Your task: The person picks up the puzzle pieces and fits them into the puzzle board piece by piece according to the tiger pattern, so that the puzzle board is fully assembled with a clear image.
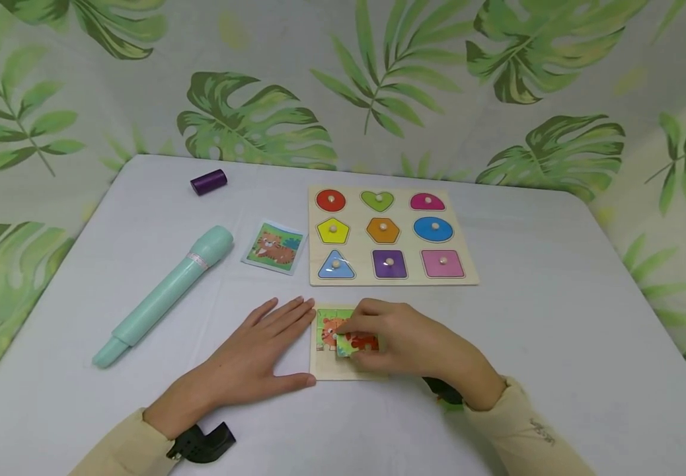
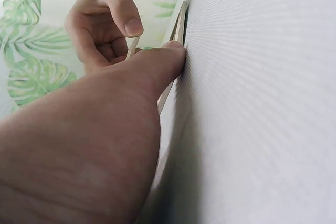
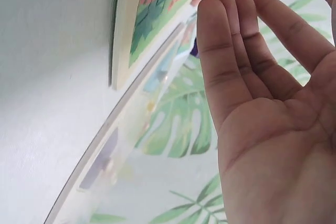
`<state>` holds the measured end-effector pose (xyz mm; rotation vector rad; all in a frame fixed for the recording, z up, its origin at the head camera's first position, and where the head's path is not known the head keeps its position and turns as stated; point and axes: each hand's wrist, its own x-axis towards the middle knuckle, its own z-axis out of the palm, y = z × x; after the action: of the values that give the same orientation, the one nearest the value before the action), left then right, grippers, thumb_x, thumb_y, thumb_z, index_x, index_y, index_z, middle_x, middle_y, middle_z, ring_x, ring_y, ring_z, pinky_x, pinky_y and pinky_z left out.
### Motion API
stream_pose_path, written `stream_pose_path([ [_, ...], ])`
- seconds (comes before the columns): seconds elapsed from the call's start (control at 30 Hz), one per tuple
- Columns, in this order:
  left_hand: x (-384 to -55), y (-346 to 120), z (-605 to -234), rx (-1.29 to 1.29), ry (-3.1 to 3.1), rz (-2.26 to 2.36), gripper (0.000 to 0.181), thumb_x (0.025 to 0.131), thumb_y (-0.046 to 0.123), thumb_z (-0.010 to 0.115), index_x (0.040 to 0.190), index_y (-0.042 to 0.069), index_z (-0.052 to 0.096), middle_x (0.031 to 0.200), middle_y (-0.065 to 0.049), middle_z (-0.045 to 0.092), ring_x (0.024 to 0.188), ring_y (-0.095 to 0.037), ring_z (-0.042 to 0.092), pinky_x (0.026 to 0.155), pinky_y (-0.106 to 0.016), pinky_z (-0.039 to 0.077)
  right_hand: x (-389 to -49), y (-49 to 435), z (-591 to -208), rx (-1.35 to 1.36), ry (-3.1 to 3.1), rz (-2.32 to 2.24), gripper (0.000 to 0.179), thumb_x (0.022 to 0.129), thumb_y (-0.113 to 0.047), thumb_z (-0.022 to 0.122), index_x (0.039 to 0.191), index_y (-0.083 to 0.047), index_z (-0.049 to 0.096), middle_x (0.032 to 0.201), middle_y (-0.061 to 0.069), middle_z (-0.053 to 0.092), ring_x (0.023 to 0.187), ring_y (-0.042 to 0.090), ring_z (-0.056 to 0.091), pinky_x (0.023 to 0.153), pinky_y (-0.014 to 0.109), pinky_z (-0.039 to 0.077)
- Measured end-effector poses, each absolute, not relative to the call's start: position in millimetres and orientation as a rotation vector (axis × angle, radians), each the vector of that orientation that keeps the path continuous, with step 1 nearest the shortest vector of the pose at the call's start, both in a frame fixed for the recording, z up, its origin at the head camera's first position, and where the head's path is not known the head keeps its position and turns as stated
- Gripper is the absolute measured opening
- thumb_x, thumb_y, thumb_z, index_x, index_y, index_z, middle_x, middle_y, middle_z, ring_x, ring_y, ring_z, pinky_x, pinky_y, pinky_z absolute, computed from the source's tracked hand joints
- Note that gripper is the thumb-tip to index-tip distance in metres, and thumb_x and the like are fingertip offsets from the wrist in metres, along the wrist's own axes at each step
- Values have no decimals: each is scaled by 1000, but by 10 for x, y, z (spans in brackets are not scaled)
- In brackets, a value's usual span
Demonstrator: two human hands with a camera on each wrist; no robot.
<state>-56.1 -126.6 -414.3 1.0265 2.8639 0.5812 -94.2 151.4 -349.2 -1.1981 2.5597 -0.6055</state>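
A small wooden puzzle board [image 1: 343, 372] with a tiger picture lies near the front of the table. My left hand [image 1: 244, 360] rests flat beside it, fingers straight, with fingertips and thumb at the board's left edge. Over the board, my right hand [image 1: 417, 336] pinches a puzzle piece [image 1: 345, 346] with green and red print between thumb and fingers. The left wrist view shows this puzzle piece [image 2: 133, 47] edge-on and tilted, raised above the board. My right hand covers the board's right part. In the right wrist view the puzzle board [image 3: 122, 59] appears from its side.
Behind the puzzle board lies a wooden shape board [image 1: 361, 248] with several knobbed coloured shapes. A tiger picture card [image 1: 274, 248] is at its left. A long mint-green tube-like object [image 1: 164, 297] lies at the left, and a dark purple cylinder [image 1: 209, 182] farther back.
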Motion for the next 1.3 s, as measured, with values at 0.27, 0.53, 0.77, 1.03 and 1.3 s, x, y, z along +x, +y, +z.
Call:
stream_pose_path([
  [0.27, -560, -1271, -4143, 1035, 2877, 576, 95, 93, 70, 59, 162, 10, 33, 170, -1, 27, 159, -21, 20, 130, -49, 12, -891, 1378, -3571, -1237, 2558, -608, 32, 89, -24, 78, 121, -20, 76, 111, -6, 67, 92, 6, 61, 81, 16, 57],
  [0.53, -556, -1272, -4147, 1037, 2884, 584, 95, 92, 69, 61, 162, 10, 34, 170, -1, 28, 159, -21, 22, 129, -49, 13, -848, 1285, -3634, -1226, 2543, -551, 33, 88, -24, 79, 121, -20, 76, 111, -4, 68, 94, 7, 60, 78, 14, 55],
  [0.77, -557, -1275, -4160, 1056, 2900, 589, 95, 93, 69, 60, 162, 10, 34, 170, -1, 29, 159, -21, 22, 129, -49, 14, -830, 1262, -3669, -1264, 2538, -548, 29, 88, -20, 78, 118, -18, 77, 107, -5, 68, 90, 5, 59, 75, 14, 53],
  [1.03, -556, -1271, -4144, 1058, 2894, 604, 95, 92, 69, 62, 161, 9, 35, 170, -2, 29, 159, -21, 22, 129, -49, 14, -813, 1252, -3691, -1278, 2537, -492, 27, 90, -22, 78, 116, -17, 78, 109, -4, 71, 97, 7, 64, 88, 20, 58],
  [1.3, -553, -1271, -4144, 1059, 2892, 609, 95, 92, 68, 62, 161, 9, 35, 170, -2, 30, 158, -21, 23, 129, -50, 15, -809, 1250, -3693, -1273, 2539, -463, 29, 91, -25, 79, 119, -16, 79, 114, -2, 72, 102, 9, 65, 91, 22, 58],
])
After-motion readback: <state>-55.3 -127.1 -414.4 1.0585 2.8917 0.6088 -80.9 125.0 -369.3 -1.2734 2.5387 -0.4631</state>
